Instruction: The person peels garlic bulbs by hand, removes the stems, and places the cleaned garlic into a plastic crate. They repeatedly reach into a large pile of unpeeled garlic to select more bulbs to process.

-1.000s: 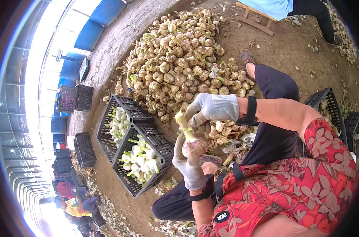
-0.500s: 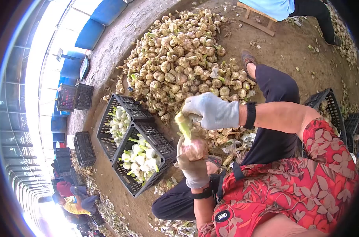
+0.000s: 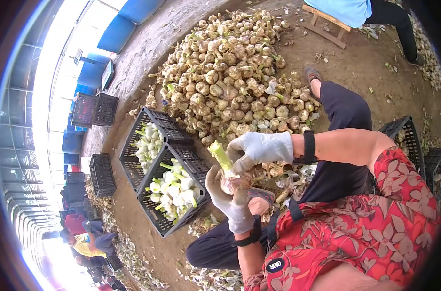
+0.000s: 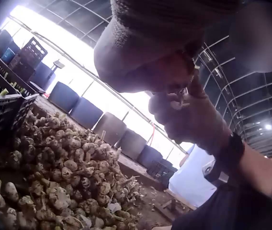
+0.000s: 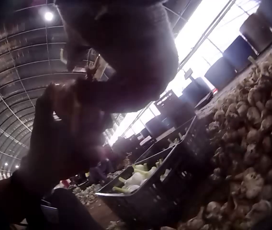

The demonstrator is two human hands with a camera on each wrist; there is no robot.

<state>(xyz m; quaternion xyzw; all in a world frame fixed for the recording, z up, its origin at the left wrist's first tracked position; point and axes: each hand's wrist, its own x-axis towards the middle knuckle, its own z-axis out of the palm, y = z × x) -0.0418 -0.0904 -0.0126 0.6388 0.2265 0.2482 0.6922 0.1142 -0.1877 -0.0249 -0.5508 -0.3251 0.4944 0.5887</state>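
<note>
A garlic bulb with dirty, purplish outer skin and a thick pale green stem is between my gloved hands in the head view. My left hand grips the bulb from below, the stem pointing up and left. At the neck, where stem meets bulb, the right hand's curled fingers and thumb pinch. Both gloves are light grey with dirty fingers. In the left wrist view the right hand shows beyond the left glove, which hides most of the bulb. The right wrist view is dark around both hands.
A large heap of unpeeled garlic lies ahead. Two black crates with white trimmed bulbs stand to the left. Loose skins lie between my legs. Another crate is at right. A person in blue sits on a wooden stool.
My right hand has come down from the upper stem to the bulb's neck. The left hand has turned with the bulb, its fingers now more visible. The head view has shifted slightly.
</note>
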